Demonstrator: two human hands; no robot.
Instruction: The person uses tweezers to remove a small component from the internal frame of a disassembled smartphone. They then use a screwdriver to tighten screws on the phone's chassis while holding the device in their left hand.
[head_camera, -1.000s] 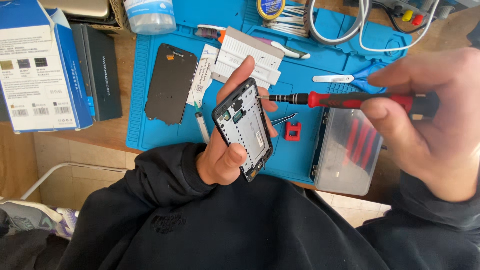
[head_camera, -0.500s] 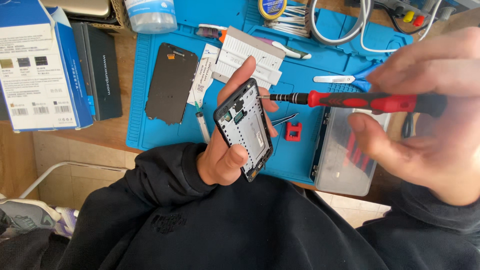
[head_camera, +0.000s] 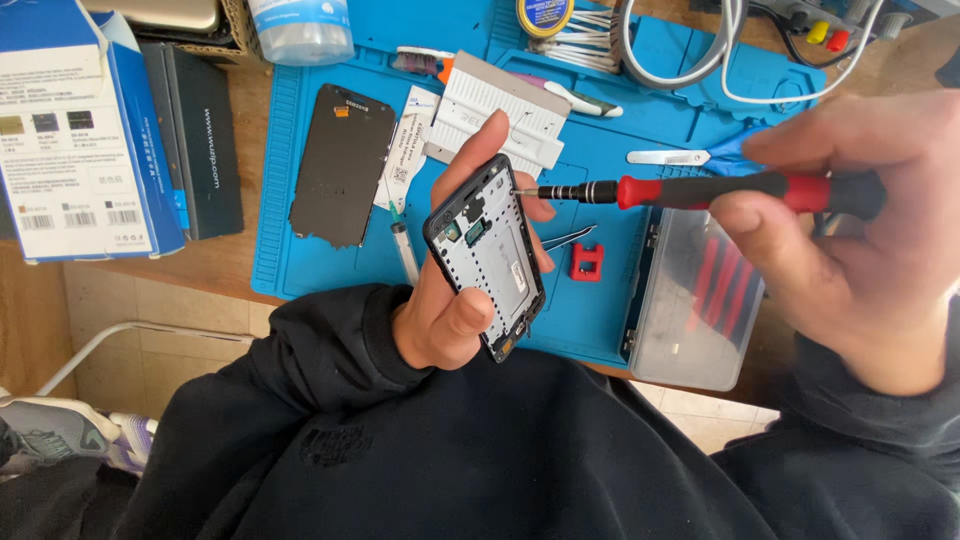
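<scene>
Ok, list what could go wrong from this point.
1. The red screwdriver, held in the right hand, has its tip at the phone frame's edge; it could slip and jab the left hand.
2. The frame is held in the air, so a freed screw might miss the blue mat.

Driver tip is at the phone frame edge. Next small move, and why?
Probably seat the tip squarely in the screw and turn. The red-handled precision screwdriver in the right hand has its tip at the upper right edge of the black phone frame, which the left hand holds tilted.
</scene>
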